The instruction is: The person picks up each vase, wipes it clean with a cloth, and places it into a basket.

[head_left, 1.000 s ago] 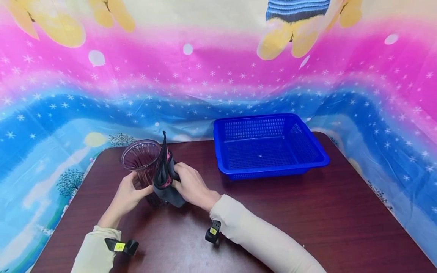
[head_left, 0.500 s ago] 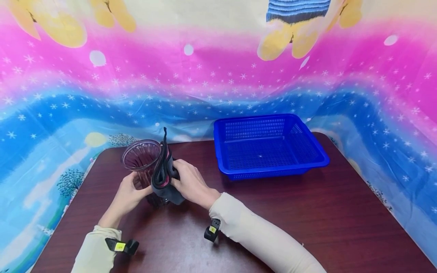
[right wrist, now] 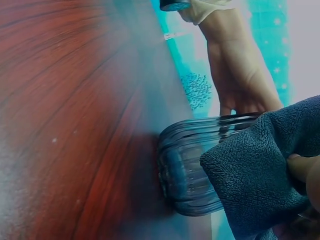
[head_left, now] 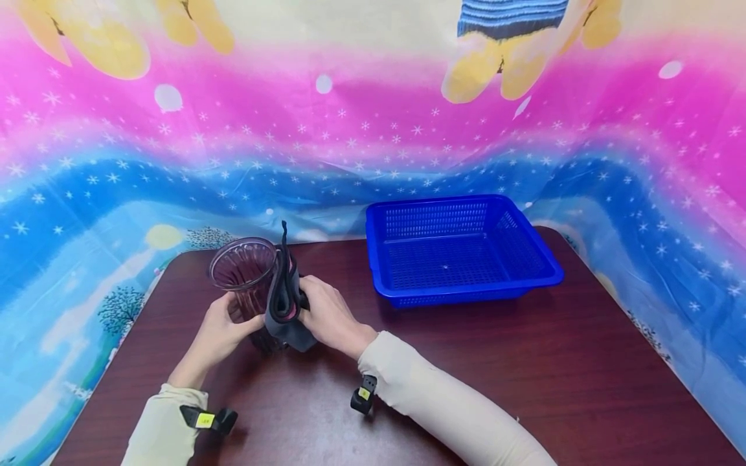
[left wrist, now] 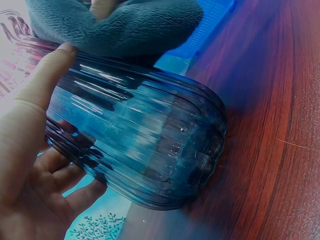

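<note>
A tall ribbed glass vase [head_left: 241,272], purplish and see-through with a flared rim, stands upright at the left of the table. My left hand [head_left: 218,330] grips it round the middle, thumb on the near side; in the left wrist view its fingers [left wrist: 82,197] curl behind the glass. A folded dark grey cloth [head_left: 285,317] with a black edge and some pink inside is pinched in my right hand [head_left: 329,317] against the vase's right side. In the right wrist view the plush cloth [right wrist: 255,175] covers part of the vase [right wrist: 185,167].
A blue plastic basket [head_left: 466,291] with perforated walls sits at the back right of the dark reddish wooden table [head_left: 466,375]. Behind the table hangs a printed curtain [head_left: 350,142] in pink and blue. Both wrists wear black straps [head_left: 224,421].
My right hand and the cloth shift slightly up and left, then back right and down along the vase's side. My left hand and the vase stay in place.
</note>
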Demonstrator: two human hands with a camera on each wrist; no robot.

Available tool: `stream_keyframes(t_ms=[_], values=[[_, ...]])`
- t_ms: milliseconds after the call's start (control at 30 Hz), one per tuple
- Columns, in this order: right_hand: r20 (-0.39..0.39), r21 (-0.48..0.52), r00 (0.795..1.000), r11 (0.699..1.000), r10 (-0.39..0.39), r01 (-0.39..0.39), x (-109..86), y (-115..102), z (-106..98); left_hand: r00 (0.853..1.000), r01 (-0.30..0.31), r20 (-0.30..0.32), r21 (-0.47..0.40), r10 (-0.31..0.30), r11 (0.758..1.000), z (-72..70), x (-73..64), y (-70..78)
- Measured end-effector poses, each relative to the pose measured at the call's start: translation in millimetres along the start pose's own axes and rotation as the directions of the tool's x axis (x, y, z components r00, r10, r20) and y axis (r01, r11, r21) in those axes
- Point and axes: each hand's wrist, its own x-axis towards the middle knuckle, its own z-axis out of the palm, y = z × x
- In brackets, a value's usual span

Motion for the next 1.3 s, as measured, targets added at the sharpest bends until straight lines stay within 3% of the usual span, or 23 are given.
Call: stream_keyframes(t_ms=[367,1300], values=[[0.038,-0.018,0.999,1.000,0.023,-0.022,-8.3,12,11,1.000,0.010,-0.028,0.009,-0.010,1.000,1.6,-0.1,2.4],[0.107,-0.104,0.993,0.994,0.057,-0.046,-23.2,36,32,0.999,0.049,0.008,-0.035,-0.049,0.998,3.0,0.0,0.4]])
